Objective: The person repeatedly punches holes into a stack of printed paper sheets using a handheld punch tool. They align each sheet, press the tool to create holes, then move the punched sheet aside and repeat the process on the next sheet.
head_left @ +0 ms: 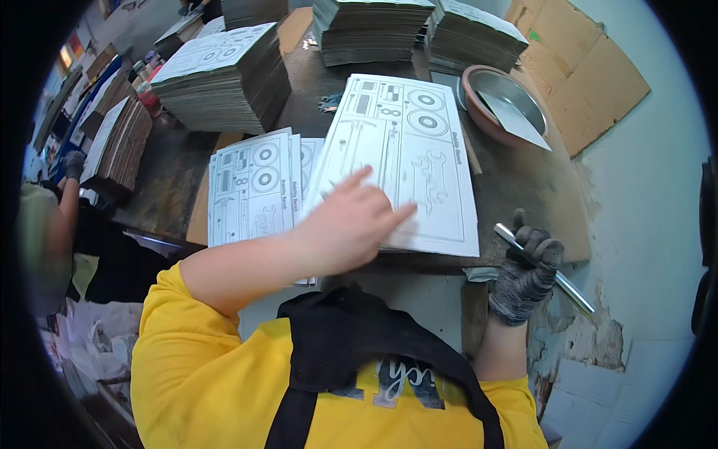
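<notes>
My bare left hand (351,221) reaches across the near part of a white sheet (441,217) printed with line drawings of wrenches, round discs and tools. Some of its fingers stretch out and nothing shows in its grasp. To the left, overlapping smaller printed sheets (250,176) lie partly behind my left forearm. Out past the table's right front corner, my right hand (527,273), in a grey glove, is closed round a shiny metal tube (576,293). The tube slants down to the right, sticking out at both ends of the fist.
Tall stacks of printed boards stand at the left (217,90), back middle (374,34) and back right (475,37). A pinkish bowl (470,86) holds a white card. Cardboard (591,75) leans on the right wall. At far left a co-worker's gloved hand (75,163) is beside another stack (118,146).
</notes>
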Motion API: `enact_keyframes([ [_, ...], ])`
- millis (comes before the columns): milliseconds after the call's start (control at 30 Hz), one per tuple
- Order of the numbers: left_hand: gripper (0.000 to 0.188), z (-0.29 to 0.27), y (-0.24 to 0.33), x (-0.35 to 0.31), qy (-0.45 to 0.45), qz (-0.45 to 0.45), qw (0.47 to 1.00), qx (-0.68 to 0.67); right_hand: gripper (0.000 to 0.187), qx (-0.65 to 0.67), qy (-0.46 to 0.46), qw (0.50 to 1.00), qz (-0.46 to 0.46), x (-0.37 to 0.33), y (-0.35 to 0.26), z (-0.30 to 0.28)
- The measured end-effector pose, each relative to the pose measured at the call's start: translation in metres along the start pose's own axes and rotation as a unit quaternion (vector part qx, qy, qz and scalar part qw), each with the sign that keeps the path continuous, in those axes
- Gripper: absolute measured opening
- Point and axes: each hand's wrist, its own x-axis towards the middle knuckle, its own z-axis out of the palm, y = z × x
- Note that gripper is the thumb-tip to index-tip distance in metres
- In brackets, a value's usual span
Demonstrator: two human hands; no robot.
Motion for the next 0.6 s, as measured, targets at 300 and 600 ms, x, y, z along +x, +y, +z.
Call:
enact_keyframes([
  [300, 0.05, 0.018, -0.078, -0.143, 0.164, -0.226, 0.954, 0.113, 0.038, 0.038, -0.058, 0.997, 0.019, 0.025, 0.033, 0.013],
  [600, 0.033, 0.073, -0.104, -0.156, -0.162, -0.343, 0.919, -0.104, 0.028, 0.001, -0.119, 0.992, 0.051, 0.064, 0.106, 0.079],
])
